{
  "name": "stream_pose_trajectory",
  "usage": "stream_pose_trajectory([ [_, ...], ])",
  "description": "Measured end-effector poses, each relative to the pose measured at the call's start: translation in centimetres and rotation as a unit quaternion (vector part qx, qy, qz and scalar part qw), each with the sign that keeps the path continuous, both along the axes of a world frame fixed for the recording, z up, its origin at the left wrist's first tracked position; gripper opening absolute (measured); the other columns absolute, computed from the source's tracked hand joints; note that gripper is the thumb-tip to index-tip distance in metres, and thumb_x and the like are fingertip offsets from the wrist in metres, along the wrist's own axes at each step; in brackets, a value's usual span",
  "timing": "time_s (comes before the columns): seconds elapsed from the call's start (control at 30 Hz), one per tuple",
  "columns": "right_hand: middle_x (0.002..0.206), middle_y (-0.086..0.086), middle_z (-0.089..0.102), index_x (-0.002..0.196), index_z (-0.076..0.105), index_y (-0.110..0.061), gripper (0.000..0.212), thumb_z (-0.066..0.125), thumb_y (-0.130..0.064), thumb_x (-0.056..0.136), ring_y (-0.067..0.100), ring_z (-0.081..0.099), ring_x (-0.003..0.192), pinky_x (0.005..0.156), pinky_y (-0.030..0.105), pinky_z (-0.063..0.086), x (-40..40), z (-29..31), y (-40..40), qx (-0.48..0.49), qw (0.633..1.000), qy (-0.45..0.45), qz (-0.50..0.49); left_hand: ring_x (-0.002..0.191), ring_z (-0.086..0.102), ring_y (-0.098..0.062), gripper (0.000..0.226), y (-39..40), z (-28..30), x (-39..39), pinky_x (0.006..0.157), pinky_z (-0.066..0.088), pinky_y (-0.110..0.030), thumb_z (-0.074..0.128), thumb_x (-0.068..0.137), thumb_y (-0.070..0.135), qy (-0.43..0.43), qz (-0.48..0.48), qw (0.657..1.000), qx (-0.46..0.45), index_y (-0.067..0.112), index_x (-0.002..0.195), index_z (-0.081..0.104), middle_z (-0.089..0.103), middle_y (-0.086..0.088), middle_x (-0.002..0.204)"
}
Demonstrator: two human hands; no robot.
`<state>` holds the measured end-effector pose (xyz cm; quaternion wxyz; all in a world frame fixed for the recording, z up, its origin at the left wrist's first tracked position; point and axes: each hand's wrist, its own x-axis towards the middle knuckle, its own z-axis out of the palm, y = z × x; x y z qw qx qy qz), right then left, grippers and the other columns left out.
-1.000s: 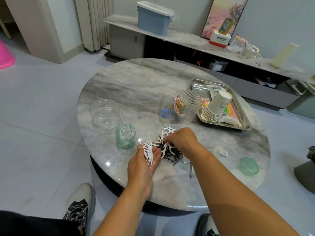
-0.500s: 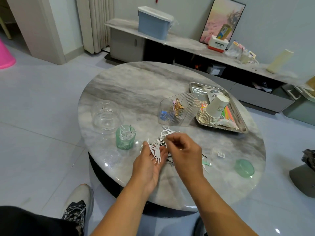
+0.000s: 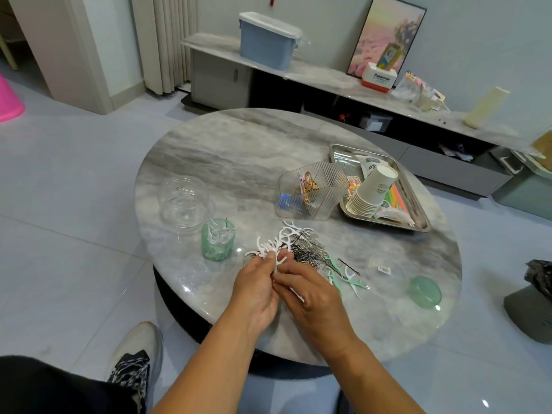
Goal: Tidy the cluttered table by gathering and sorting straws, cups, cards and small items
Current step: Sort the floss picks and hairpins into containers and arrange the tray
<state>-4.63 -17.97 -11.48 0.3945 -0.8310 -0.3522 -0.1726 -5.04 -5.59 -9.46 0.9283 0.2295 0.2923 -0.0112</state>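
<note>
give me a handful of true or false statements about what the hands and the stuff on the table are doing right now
1. The left hand holds a bunch of white floss picks. True.
2. The green cup is empty. False: a few white picks stand in it.
3. The stack of paper cups lies tilted on the metal tray. True.
4. The green lid sits on the green cup. False: it lies apart on the table's right side.
5. The right hand rests on the clear ribbed organizer. False: its fingers meet the left hand at the bunch of picks.
</note>
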Motion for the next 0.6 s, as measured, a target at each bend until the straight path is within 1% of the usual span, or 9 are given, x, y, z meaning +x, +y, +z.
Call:
stream_pose_trajectory([
  [0.1,0.121,-0.001,0.07,0.109,0.077,-0.011,0.017,0.07,-0.009,0.093,0.009,0.066,0.112,0.099,0.023,0.052,-0.1,0.0,0.0,-0.035,0.999,-0.029,-0.006,0.074,0.072,-0.02,0.02,0.1,0.3,-0.1,0.058,0.058,-0.021,0.048,0.106,0.006,0.003,0.001,1.0,-0.019,-0.006,0.099,0.062,0.072,-0.016,0.084],
  [0.17,0.119,-0.002,0.07,0.109,0.077,-0.012,0.02,0.071,-0.004,0.091,0.01,0.065,0.109,0.098,0.022,0.051,-0.1,-0.1,0.2,-0.06,0.996,-0.069,-0.011,0.077,0.07,-0.021,0.024,0.1,0.3,-0.2,0.057,0.058,-0.02,0.043,0.108,0.007,0.005,-0.012,0.999,-0.039,-0.006,0.098,0.06,0.069,-0.02,0.091],
  [0.23,0.116,0.0,0.071,0.109,0.076,-0.011,0.021,0.071,0.0,0.091,0.014,0.066,0.107,0.095,0.027,0.053,-0.1,-0.1,0.6,-0.086,0.992,-0.089,0.01,0.078,0.07,-0.021,0.029,0.2,0.1,-0.3,0.056,0.058,-0.021,0.043,0.108,0.013,0.015,-0.03,0.998,-0.051,-0.009,0.106,0.062,0.068,-0.021,0.099],
  [0.3,0.116,0.0,0.071,0.111,0.075,-0.011,0.023,0.068,-0.001,0.092,0.015,0.066,0.108,0.092,0.03,0.054,-0.1,-0.3,0.8,-0.1,0.991,-0.081,0.024,0.079,0.071,-0.022,0.031,0.4,-0.1,-0.3,0.055,0.058,-0.022,0.046,0.108,0.017,0.023,-0.027,0.996,-0.077,-0.009,0.114,0.061,0.069,-0.022,0.1],
  [0.4,0.125,-0.004,0.067,0.119,0.071,-0.014,0.03,0.064,-0.001,0.093,0.009,0.061,0.121,0.101,0.024,0.05,-0.2,0.2,1.1,-0.035,0.999,-0.017,-0.013,0.076,0.072,-0.022,0.023,1.0,-0.5,0.1,0.06,0.061,-0.026,0.048,0.106,0.013,0.004,0.018,0.996,-0.086,-0.006,0.113,0.058,0.071,-0.02,0.09],
  [0.47,0.119,-0.006,0.067,0.116,0.071,-0.017,0.031,0.062,-0.002,0.09,0.008,0.061,0.114,0.097,0.024,0.049,0.8,1.0,1.5,0.024,0.993,0.019,-0.116,0.075,0.073,-0.019,0.018,1.3,-0.9,0.3,0.066,0.062,-0.028,0.052,0.104,0.012,-0.006,0.033,0.998,-0.061,-0.003,0.109,0.061,0.073,-0.016,0.086],
  [0.5,0.115,-0.005,0.067,0.113,0.071,-0.019,0.028,0.064,-0.005,0.09,0.012,0.062,0.11,0.095,0.029,0.05,1.9,1.5,1.6,0.016,0.982,0.04,-0.181,0.076,0.074,-0.018,0.014,1.5,-1.2,0.4,0.067,0.063,-0.029,0.057,0.102,0.01,-0.007,0.033,0.998,-0.046,-0.002,0.106,0.063,0.073,-0.015,0.087],
  [0.53,0.113,-0.004,0.068,0.112,0.072,-0.021,0.024,0.066,-0.013,0.09,0.017,0.062,0.109,0.094,0.035,0.05,3.2,2.0,1.8,-0.024,0.969,0.09,-0.231,0.078,0.074,-0.017,0.01,1.6,-1.4,0.4,0.068,0.062,-0.028,0.061,0.099,0.006,-0.008,0.031,0.999,-0.03,-0.002,0.104,0.065,0.073,-0.015,0.089],
  [0.6,0.113,-0.002,0.07,0.11,0.073,-0.024,0.026,0.071,-0.037,0.088,0.023,0.062,0.11,0.094,0.04,0.05,5.5,3.1,2.5,-0.138,0.922,0.226,-0.282,0.081,0.075,-0.017,0.009,1.6,-1.9,0.2,0.068,0.061,-0.025,0.062,0.094,-0.006,-0.009,0.026,1.0,-0.002,-0.005,0.102,0.066,0.074,-0.015,0.093],
])
